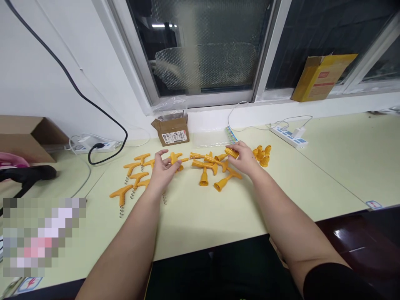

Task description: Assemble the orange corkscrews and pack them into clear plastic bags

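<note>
My left hand (163, 170) is closed on a yellow corkscrew (173, 158), its T-handle near my thumb and its shaft pointing right. My right hand (242, 157) is closed around a yellow bell-shaped sleeve (231, 153), partly hidden by the fingers. Left of my left hand lie several yellow T-handled corkscrews with bare metal spirals, one of them a corkscrew (121, 195) at the near left. Between the hands is a pile of corkscrews (204, 166) with sleeves on. Beyond my right hand stands a cluster of loose yellow sleeves (264, 160).
On the pale green table (200, 221), a small cardboard box (173, 130) and a clear plastic bag (208, 138) sit by the wall. A power strip (289, 136) stands at the back right. A black cable (71, 79) hangs down at the left, near a larger carton (25, 133).
</note>
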Available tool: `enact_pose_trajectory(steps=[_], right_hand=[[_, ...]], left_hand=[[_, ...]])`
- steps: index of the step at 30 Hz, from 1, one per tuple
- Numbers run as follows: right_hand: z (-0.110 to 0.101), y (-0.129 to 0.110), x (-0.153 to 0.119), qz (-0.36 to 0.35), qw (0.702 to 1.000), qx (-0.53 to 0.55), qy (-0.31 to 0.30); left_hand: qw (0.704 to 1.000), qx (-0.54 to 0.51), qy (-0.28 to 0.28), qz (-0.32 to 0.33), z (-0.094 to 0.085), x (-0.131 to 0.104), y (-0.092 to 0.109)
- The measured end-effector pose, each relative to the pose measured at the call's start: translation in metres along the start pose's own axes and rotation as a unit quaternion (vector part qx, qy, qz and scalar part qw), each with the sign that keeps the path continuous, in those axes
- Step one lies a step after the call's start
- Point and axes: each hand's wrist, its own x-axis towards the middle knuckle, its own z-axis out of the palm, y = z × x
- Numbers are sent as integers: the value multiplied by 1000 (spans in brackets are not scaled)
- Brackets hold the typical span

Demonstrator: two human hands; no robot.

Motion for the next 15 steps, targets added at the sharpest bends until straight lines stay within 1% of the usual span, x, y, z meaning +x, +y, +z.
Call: enact_pose_trajectory(steps=[5,8,10,12,15], right_hand=[[-8,12,4,67,996,-61,24],[-14,20,5,122,983,-127,42],[-16,26,6,166,971,-163,51],[-17,31,6,199,961,-185,49],[-17,37,8,237,947,-214,33]], left_hand=[[1000,-12,-11,24,-11,10,-5],[1000,21,4,-7,-15,12,-6],[997,65,7,-36,-17,11,-5],[991,123,-11,-49,-19,8,-3],[970,236,-52,-31,-23,7,-1]])
